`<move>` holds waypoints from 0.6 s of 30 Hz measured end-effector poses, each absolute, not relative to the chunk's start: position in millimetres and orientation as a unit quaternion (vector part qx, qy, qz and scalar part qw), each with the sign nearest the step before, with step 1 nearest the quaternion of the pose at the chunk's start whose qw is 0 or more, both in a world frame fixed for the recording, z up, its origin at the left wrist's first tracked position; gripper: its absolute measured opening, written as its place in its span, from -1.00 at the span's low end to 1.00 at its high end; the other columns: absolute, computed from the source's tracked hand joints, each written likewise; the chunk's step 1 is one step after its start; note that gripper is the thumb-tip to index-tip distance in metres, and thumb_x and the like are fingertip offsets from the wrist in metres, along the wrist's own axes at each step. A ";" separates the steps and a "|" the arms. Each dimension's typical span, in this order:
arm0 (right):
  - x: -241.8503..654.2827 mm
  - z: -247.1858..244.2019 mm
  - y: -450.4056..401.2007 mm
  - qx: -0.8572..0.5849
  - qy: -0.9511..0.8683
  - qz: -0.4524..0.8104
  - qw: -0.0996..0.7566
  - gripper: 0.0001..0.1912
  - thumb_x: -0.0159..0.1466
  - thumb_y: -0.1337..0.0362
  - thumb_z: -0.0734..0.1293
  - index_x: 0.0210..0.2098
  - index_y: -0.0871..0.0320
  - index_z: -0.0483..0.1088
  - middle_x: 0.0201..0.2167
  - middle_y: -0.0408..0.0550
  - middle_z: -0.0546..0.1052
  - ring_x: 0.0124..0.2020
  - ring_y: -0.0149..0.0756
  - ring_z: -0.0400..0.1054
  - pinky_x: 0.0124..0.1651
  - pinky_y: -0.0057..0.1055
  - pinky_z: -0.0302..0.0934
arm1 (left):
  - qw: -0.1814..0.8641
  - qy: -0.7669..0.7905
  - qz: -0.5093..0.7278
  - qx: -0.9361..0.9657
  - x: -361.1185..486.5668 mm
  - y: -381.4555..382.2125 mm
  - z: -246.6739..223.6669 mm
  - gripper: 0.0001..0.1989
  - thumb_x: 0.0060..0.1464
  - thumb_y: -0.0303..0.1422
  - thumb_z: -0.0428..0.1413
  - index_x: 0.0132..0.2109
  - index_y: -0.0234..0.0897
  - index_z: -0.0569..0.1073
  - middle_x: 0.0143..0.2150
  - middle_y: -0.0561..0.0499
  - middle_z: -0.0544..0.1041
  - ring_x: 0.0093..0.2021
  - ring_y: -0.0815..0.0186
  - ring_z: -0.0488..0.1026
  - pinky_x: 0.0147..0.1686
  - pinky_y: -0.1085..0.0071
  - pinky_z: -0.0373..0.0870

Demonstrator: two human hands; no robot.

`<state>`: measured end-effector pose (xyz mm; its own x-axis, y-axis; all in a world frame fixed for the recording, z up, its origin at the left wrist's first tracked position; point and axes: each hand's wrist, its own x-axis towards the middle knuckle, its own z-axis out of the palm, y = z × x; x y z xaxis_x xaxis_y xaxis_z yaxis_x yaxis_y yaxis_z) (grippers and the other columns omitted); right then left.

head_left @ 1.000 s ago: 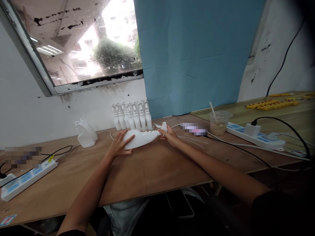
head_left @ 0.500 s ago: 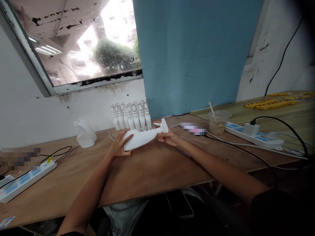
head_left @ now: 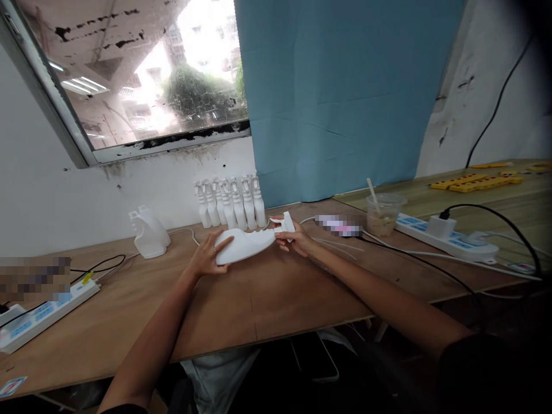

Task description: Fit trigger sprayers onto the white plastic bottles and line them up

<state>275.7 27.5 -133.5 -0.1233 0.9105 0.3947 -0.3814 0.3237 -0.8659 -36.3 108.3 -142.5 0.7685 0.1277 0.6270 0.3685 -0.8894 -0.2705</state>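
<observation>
A white spray bottle (head_left: 245, 246) lies sideways in the air above the brown table (head_left: 215, 310), its neck pointing right. Wrapped round its base end is my left hand (head_left: 209, 253), with a ring on one finger. At the neck, my right hand (head_left: 297, 238) grips the white trigger sprayer head (head_left: 287, 223), whose nozzle end points up. The joint between head and neck is partly covered by my right fingers. Behind the bottle, several white spray bottles (head_left: 230, 207) with trigger heads stand upright in a group against the wall.
Two white bottles (head_left: 149, 233) without sprayer heads stand at left. Power strips (head_left: 52, 316) with cables lie at both sides. A plastic cup (head_left: 382, 215) with a straw stands at right, near a blurred flat item (head_left: 338, 225). Yellow pieces (head_left: 476, 183) lie farther right.
My right hand has turned a little about the sprayer head, its fingers shifting at the neck. The left hand and the bottle have barely moved.
</observation>
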 end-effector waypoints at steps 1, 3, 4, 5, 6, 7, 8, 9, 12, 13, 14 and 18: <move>275.9 -133.7 27.5 -0.251 -0.536 0.525 0.611 -0.48 -0.04 0.39 0.46 -0.07 0.15 0.36 -0.48 -0.17 0.43 -0.65 -0.48 0.18 -0.71 -0.53 0.00 | 0.196 -0.131 -0.313 -0.920 -36.5 108.5 -142.8 -0.16 -0.07 -0.14 0.18 0.33 -0.17 0.07 0.23 -0.26 0.09 0.17 -0.09 0.16 0.12 0.02 0.19; 277.1 -134.7 28.1 -0.265 -0.543 0.521 0.603 -0.54 -0.06 0.40 0.44 -0.14 0.18 0.37 -0.59 -0.21 0.40 -0.68 -0.46 0.16 -0.75 -0.53 -0.02 | 0.204 -0.123 -0.311 -0.920 -36.4 108.9 -143.8 -0.16 -0.07 -0.14 0.18 0.33 -0.18 0.09 0.22 -0.26 0.09 0.15 -0.09 0.18 0.10 0.02 0.21; 278.0 -135.3 28.5 -0.273 -0.547 0.518 0.599 -0.58 -0.07 0.41 0.43 -0.18 0.20 0.38 -0.64 -0.23 0.37 -0.69 -0.45 0.16 -0.77 -0.53 -0.04 | 0.209 -0.120 -0.310 -0.920 -36.3 109.1 -144.4 -0.16 -0.08 -0.13 0.18 0.33 -0.18 0.10 0.22 -0.27 0.09 0.15 -0.09 0.18 0.09 0.02 0.22; 278.7 -135.9 28.7 -0.279 -0.551 0.515 0.594 -0.61 -0.07 0.42 0.43 -0.21 0.21 0.38 -0.68 -0.24 0.35 -0.70 -0.43 0.15 -0.78 -0.54 -0.04 | 0.214 -0.118 -0.309 -0.919 -36.2 109.3 -144.9 -0.17 -0.08 -0.12 0.19 0.32 -0.18 0.11 0.22 -0.27 0.09 0.14 -0.09 0.19 0.08 0.01 0.23; 279.3 -136.2 28.7 -0.282 -0.556 0.512 0.591 -0.62 -0.08 0.42 0.42 -0.23 0.21 0.38 -0.70 -0.25 0.34 -0.71 -0.42 0.16 -0.79 -0.54 -0.04 | 0.220 -0.117 -0.309 -0.918 -36.2 109.5 -145.1 -0.18 -0.08 -0.12 0.19 0.32 -0.17 0.13 0.22 -0.27 0.09 0.14 -0.10 0.18 0.08 0.01 0.23; 279.5 -136.4 28.5 -0.282 -0.558 0.508 0.592 -0.62 -0.08 0.43 0.43 -0.24 0.21 0.37 -0.70 -0.26 0.34 -0.71 -0.42 0.16 -0.79 -0.54 -0.04 | 0.226 -0.119 -0.310 -0.916 -36.4 109.7 -145.0 -0.19 -0.08 -0.12 0.19 0.31 -0.17 0.14 0.22 -0.27 0.09 0.15 -0.10 0.18 0.08 0.00 0.23; 279.3 -136.2 28.1 -0.279 -0.557 0.505 0.597 -0.60 -0.08 0.41 0.44 -0.22 0.19 0.36 -0.68 -0.26 0.35 -0.71 -0.43 0.17 -0.79 -0.54 -0.03 | 0.232 -0.121 -0.312 -0.913 -36.8 109.9 -144.5 -0.20 -0.07 -0.12 0.19 0.30 -0.17 0.16 0.23 -0.27 0.09 0.16 -0.11 0.17 0.09 -0.01 0.21; 278.7 -135.8 27.5 -0.275 -0.553 0.504 0.604 -0.58 -0.06 0.38 0.45 -0.20 0.17 0.35 -0.64 -0.25 0.37 -0.70 -0.43 0.19 -0.78 -0.55 -0.03 | 0.236 -0.123 -0.313 -0.912 -37.4 109.9 -143.6 -0.21 -0.07 -0.12 0.19 0.30 -0.17 0.18 0.23 -0.26 0.09 0.17 -0.12 0.16 0.11 -0.02 0.20; 274.8 -133.2 25.8 -0.265 -0.529 0.511 0.623 -0.62 0.05 0.21 0.44 -0.16 0.10 0.31 -0.48 -0.20 0.43 -0.70 -0.47 0.22 -0.78 -0.58 -0.07 | 0.240 -0.127 -0.313 -0.910 -39.0 108.9 -139.7 -0.23 -0.06 -0.12 0.19 0.30 -0.15 0.19 0.26 -0.25 0.08 0.20 -0.12 0.13 0.14 -0.03 0.16; 273.2 -132.2 25.6 -0.266 -0.519 0.514 0.629 -0.65 0.09 0.16 0.43 -0.18 0.09 0.31 -0.45 -0.19 0.43 -0.71 -0.49 0.21 -0.78 -0.59 -0.11 | 0.241 -0.127 -0.314 -0.910 -39.1 108.1 -138.3 -0.23 -0.06 -0.12 0.19 0.30 -0.15 0.19 0.26 -0.24 0.07 0.21 -0.11 0.13 0.15 -0.02 0.16; 271.8 -131.3 25.6 -0.270 -0.509 0.515 0.635 -0.68 0.11 0.13 0.41 -0.21 0.08 0.30 -0.43 -0.20 0.42 -0.73 -0.52 0.19 -0.79 -0.60 -0.14 | 0.243 -0.127 -0.314 -0.909 -38.9 107.2 -137.0 -0.23 -0.05 -0.12 0.19 0.30 -0.14 0.18 0.27 -0.24 0.06 0.22 -0.11 0.12 0.15 -0.02 0.16; 268.4 -129.3 26.8 -0.307 -0.471 0.507 0.653 -0.71 0.10 0.11 0.42 -0.30 0.08 0.28 -0.47 -0.24 0.39 -0.77 -0.57 0.12 -0.79 -0.62 -0.23 | 0.253 -0.126 -0.320 -0.904 -36.2 103.6 -134.5 -0.24 -0.05 -0.12 0.19 0.29 -0.13 0.20 0.26 -0.24 0.06 0.22 -0.11 0.11 0.16 -0.04 0.14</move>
